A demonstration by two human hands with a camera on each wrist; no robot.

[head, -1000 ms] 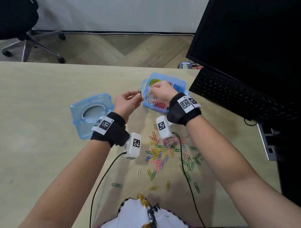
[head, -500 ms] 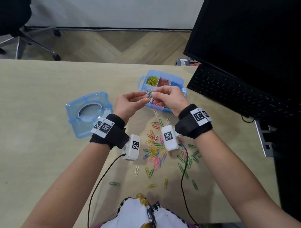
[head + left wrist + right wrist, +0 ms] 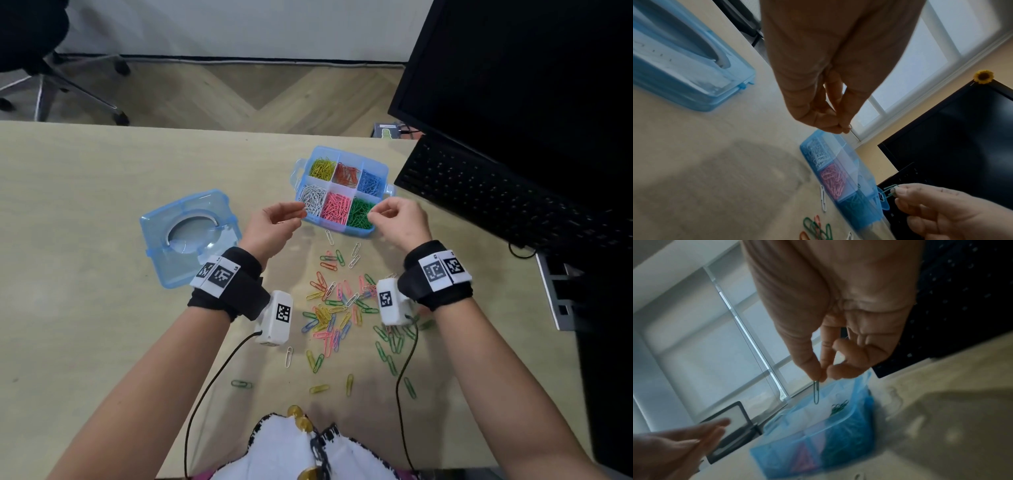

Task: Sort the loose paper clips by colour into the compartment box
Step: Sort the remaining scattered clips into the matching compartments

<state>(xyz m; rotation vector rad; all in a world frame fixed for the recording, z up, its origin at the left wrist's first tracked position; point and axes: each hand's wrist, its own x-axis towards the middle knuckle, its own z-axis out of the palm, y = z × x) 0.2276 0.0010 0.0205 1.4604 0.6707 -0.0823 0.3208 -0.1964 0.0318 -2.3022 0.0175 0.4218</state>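
The blue compartment box [image 3: 379, 230] stands open, its clips sorted into yellow, red, blue, white, pink and green cells. My right hand [image 3: 371, 214] pinches a green paper clip [image 3: 816, 392] between thumb and forefinger just above the green cell [image 3: 359, 212]. That green clip [image 3: 889, 192] also shows in the left wrist view. My left hand [image 3: 301, 210] hovers at the white cell [image 3: 313, 198], its fingertips [image 3: 844, 128] pinched on a small wire loop of a clip whose colour I cannot tell. Loose clips [image 3: 339, 308] of several colours lie on the desk between my wrists.
The box's blue lid [image 3: 188, 236] lies to the left on the beige desk [image 3: 85, 308]. A black keyboard [image 3: 496, 198] and monitor [image 3: 531, 68] fill the right side. An office chair [image 3: 34, 51] stands on the floor beyond the desk.
My hands were together at the box's front left; they have drawn apart. The right hand moved right to the green cell with the green clip, and the left stayed by the white cell.
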